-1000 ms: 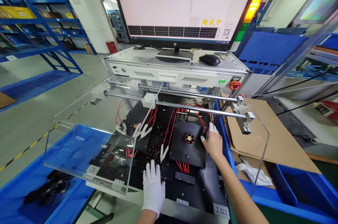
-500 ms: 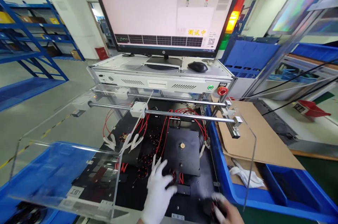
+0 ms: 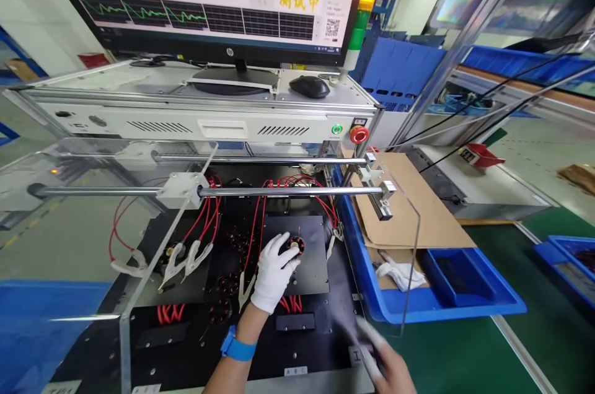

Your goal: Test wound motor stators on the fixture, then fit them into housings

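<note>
While the left hand [image 3: 271, 275], in a white knit glove, bends its fingertips against a small dark ring with reddish coils [image 3: 301, 239], the head view shows a long blue tray [image 3: 441, 318] at the right, holding a flat brown cardboard sheet [image 3: 411, 202], a crumpled white cloth glove [image 3: 402, 273] and a smaller blue box [image 3: 478, 276] with a dark floor. Another blue tray [image 3: 548, 251] at the far right contains dark, reddish pieces too small to identify. The ring lies on a smooth, square black plate [image 3: 309, 276], around its pale round centre; whether the fingers pinch it I cannot tell. Similar rings [image 3: 220, 311] lie left of the plate, near a white clip [image 3: 246, 290] on thin red wires [image 3: 253, 239]. Polished round metal rods [image 3: 297, 191] cross above, with a clear, hard-edged panel [image 3: 125, 350] at left. Blurred at the front edge, the right hand [image 3: 385, 363] has white-tipped fingers; its grip cannot be told. Half a second ago the plate's centre was bare, and the monitor [image 3: 195, 16] showed one green trace instead of three.
</note>
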A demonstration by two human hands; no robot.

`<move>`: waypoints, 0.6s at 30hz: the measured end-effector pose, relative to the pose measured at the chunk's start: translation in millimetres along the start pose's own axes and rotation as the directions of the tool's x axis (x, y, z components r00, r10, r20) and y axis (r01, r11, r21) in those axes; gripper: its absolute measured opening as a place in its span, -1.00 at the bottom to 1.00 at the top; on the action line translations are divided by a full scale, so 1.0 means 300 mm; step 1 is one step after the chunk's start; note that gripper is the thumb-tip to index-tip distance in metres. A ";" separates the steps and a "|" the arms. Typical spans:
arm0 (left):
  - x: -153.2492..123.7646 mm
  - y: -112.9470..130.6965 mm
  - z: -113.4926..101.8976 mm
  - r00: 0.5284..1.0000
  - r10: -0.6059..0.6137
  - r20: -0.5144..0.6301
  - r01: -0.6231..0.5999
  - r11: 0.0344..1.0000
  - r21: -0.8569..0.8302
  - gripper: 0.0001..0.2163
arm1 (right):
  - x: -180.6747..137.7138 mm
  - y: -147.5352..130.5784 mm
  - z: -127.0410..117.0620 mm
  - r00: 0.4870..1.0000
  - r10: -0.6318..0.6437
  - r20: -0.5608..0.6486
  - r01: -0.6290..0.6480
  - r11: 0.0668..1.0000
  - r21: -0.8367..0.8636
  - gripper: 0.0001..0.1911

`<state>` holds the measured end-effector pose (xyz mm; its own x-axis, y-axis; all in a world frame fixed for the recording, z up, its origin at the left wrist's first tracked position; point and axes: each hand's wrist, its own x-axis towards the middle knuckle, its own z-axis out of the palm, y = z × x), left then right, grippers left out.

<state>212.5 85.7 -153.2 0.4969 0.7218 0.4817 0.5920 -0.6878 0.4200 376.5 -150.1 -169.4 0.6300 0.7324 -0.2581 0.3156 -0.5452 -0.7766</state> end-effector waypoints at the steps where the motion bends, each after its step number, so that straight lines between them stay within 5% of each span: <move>1: -0.008 -0.003 0.005 0.999 0.030 -0.038 -0.029 1.000 0.005 -0.84 | 0.091 -0.067 0.051 0.990 -0.142 -0.004 0.139 0.965 0.223 -0.55; 2: -0.013 -0.004 0.010 0.995 0.063 -0.073 -0.061 0.998 0.023 -0.85 | 0.190 -0.136 0.098 0.972 -0.208 -0.109 0.233 0.914 0.333 -0.51; 4: -0.021 0.000 0.015 0.983 0.128 -0.129 -0.121 0.991 0.065 -0.84 | 0.391 -0.255 0.173 0.909 -0.281 -0.309 0.372 0.881 0.292 -0.38; 8: -0.027 0.018 0.011 0.965 0.187 -0.184 -0.179 0.982 0.059 -0.83 | 0.634 -0.342 0.212 0.949 -0.218 -0.227 0.216 0.976 -0.035 -0.20; 12: -0.031 0.037 0.005 0.960 0.182 -0.214 -0.190 0.982 -0.019 -0.85 | 0.597 -0.359 0.152 0.944 -0.278 -0.179 0.228 0.939 -0.259 -0.39; 15: -0.030 0.047 0.005 0.966 0.154 -0.206 -0.163 0.986 -0.029 -0.86 | 0.512 -0.433 0.123 0.970 -0.239 0.033 0.238 0.971 0.021 -0.50; 18: -0.028 0.055 0.001 0.980 0.115 -0.162 -0.120 0.992 -0.024 -0.86 | 0.460 -0.514 0.138 0.959 -0.148 0.240 0.047 0.923 0.382 -0.55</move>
<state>218.3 68.3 -150.5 0.4524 0.6160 0.6449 0.5125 -0.7714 0.3772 385.3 52.0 -109.1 0.3876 0.8813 -0.2702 0.0499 -0.3128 -0.9485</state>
